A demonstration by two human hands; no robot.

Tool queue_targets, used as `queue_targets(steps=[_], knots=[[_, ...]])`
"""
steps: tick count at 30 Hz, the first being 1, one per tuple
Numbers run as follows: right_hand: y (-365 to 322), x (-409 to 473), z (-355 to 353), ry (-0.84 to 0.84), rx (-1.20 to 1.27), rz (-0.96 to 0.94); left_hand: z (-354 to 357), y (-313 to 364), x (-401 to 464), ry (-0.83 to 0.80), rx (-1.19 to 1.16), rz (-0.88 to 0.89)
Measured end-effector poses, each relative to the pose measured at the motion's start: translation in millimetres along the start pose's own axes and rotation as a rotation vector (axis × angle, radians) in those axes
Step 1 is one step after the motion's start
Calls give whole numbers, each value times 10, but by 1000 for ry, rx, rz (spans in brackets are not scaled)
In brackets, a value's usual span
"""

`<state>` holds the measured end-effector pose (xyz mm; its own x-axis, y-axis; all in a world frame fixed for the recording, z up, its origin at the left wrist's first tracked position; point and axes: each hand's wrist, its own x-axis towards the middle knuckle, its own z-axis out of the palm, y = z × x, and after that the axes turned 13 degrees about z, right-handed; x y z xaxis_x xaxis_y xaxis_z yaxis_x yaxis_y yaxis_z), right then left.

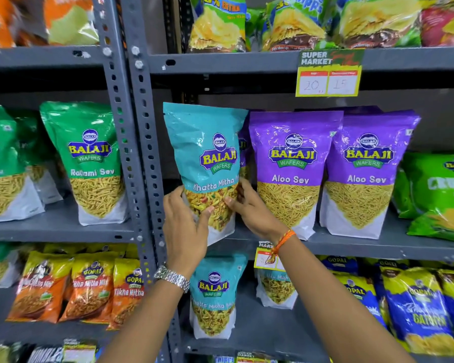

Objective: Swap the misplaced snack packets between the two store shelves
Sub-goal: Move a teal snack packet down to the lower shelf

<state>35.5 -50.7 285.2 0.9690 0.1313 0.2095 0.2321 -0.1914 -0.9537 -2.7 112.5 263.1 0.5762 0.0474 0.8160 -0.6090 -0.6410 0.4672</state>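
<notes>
A teal Khatta Mitha packet [207, 153] stands upright at the left end of the middle shelf [351, 247], beside two purple Aloo Sev packets [291, 174] and partly covering a third purple one behind it. My left hand [185, 226] grips its lower left side and my right hand [249, 205] grips its lower right side. On the shelf below stand another teal Khatta Mitha packet [214, 297] and a second one [277, 289] half hidden behind my right forearm.
A grey slotted upright [139, 153] divides the two shelf bays. Green Ratlami Sev packets [89, 163] fill the left bay's middle shelf, orange Gopal packets [89, 292] the shelf below. Green packets [438, 195] lie at far right. A price tag [328, 74] hangs above.
</notes>
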Motion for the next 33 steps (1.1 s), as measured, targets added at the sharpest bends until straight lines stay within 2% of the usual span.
queue_targets(steps=[3, 6, 9, 13, 21, 28, 33], knots=[[-71, -144, 28, -21, 67, -9, -181, 25, -54, 40, -65, -15], [-155, -344, 100, -2, 91, -32, -422, -6, -174, 33, -253, -95], [-145, -596, 152, -7, 88, -19, -645, 46, -383, -5, -447, -167], [59, -1025, 206, -25, 111, 84, -825, 97, -776, -112, -575, -183], [1128, -1945, 437, 172, 179, 278, -620, -180, -1750, -364, -504, -352], [2224, -2388, 393, 288, 149, 516, 20, -517, -2613, -608, -453, -486], [2659, -2440, 181, 341, 159, 617, 541, -663, -2764, -723, -461, -474]])
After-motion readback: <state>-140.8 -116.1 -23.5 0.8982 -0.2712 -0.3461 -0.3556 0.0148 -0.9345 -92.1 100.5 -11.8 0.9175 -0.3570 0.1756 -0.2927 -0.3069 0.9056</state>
